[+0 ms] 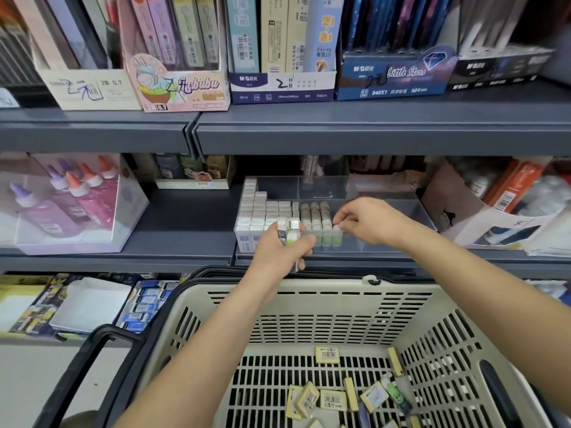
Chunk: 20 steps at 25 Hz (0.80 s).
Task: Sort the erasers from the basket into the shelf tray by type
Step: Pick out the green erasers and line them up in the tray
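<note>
A clear shelf tray [401, 211] sits on the middle shelf, with rows of white erasers [262, 211] at its left and green-sleeved erasers [315, 217] beside them. My left hand [278, 251] is in front of the tray, shut on a bunch of erasers [289, 231]. My right hand [367, 220] pinches one small eraser [336, 227] at the end of the green-sleeved row. Below, a beige basket [309, 304] holds several loose yellow erasers [327, 355] and a green one [395, 390].
Glue bottles in a clear box [71, 205] stand at the left of the middle shelf. Boxes of pencil leads [281, 84] fill the upper shelf. Blue erasers [145, 307] lie on the lower shelf at left. The basket's black handle [102, 344] juts out at the left.
</note>
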Available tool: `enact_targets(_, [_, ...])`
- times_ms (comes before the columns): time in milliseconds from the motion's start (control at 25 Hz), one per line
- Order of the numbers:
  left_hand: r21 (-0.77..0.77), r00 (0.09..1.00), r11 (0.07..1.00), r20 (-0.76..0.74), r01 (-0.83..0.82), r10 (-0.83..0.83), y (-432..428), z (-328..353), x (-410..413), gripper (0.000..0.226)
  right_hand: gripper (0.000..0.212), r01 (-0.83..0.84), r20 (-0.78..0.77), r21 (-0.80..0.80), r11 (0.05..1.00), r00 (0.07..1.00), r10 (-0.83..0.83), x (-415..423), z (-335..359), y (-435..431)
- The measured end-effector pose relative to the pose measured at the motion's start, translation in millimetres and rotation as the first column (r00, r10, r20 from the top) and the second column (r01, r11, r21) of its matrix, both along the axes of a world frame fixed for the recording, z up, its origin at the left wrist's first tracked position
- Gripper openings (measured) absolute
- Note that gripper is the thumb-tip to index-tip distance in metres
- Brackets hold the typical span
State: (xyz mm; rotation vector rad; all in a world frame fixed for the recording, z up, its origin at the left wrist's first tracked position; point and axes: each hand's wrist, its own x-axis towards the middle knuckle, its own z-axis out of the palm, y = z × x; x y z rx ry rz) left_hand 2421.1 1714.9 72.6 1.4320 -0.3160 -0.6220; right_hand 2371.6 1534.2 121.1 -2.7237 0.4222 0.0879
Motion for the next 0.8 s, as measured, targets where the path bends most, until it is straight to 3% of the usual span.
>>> enact_targets(120, [-0.045,0.995,0.997,-0.079,0.056,-0.059,-2.6,2.6,-3.7,0.016,0.016,-0.011,0.173,-0.042,0.999,0.985,0.018,-9.7,4.2,3.4])
enact_targets(200, [-0.05,0.99,0.993,-0.092,0.105,-0.109,-4.8,4.8,-6.5,0.015,0.016,-0.066,0.29,0.103,0.993,0.956,0.033,-17.6,6.0,13.1])
enact_targets(280, [-0.058,0.977,0.981,-0.099,0.184,-0.189,-8.2,7.7,-10.7,0.018,0.02,-0.159,0.283,0.308,0.938,0.957,0.069,-23.9,7.0,23.5])
enact_targets(360, [-0.072,0.964,0.971,-0.122,0.227,-0.234,-11.0,9.6,-15.3,0.02,0.018,-0.209,0.271,0.392,0.896,0.957,0.105,-29.5,6.7,26.5])
enact_targets(440, [-0.056,0.973,0.982,-0.14,0.179,-0.185,-11.5,10.7,-17.1,0.018,0.01,-0.179,0.288,0.411,0.894,0.956,0.059,-32.7,8.8,18.6])
enact_targets(560, [-0.022,0.991,1.0,-0.132,-0.003,0.001,-7.5,11.3,-10.1,0.018,0.007,-0.019,0.301,0.53,0.848,0.939,-0.167,-33.0,17.5,-2.2])
enact_targets(640, [-0.005,0.991,0.997,-0.108,-0.073,0.072,-5.4,12.6,-4.9,0.021,0.012,0.097,0.335,0.442,0.892,0.904,-0.264,-27.7,22.6,-15.1])
enact_targets(720, [0.034,0.995,0.997,-0.056,-0.074,0.076,-5.5,13.5,-4.2,0.022,0.023,0.144,0.337,0.25,0.957,0.914,-0.226,-21.0,23.1,-19.9])
enact_targets(800, [0.037,0.998,0.998,-0.034,-0.054,0.055,-6.8,11.9,-5.7,0.021,0.017,0.139,0.261,0.167,0.976,0.948,-0.18,-13.9,18.0,-18.3])
